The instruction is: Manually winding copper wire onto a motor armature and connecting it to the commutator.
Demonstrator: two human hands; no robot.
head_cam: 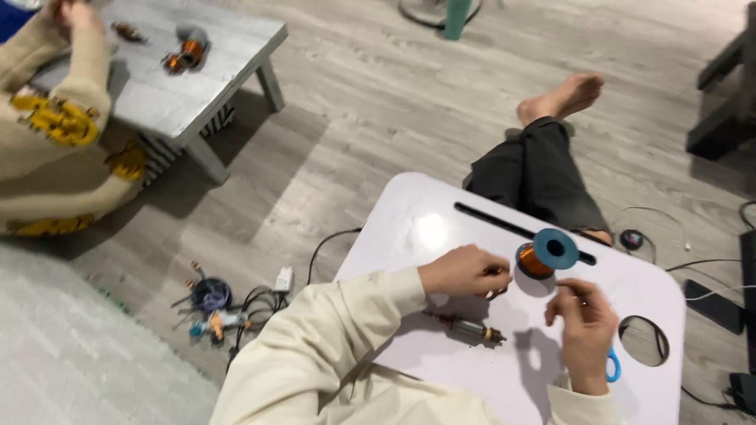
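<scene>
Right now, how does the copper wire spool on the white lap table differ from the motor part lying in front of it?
The copper wire spool lies tipped on its side, blue flange towards the camera; the motor part lies flat and lengthwise on the white lap table. The spool is short and round; the motor part is long and slim. The spool shows bright orange wire; the motor part is mostly grey metal. Both rest between the left hand and right hand.

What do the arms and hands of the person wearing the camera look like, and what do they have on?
Both arms are covered by long, loose cream-coloured fabric sleeves, softly creased, ending in ribbed cuffs at the wrists. The left hand and the right hand are bare: no gloves show, and no ring, watch or bracelet can be made out at this size. The left sleeve shows far more of its length than the right sleeve.
</scene>
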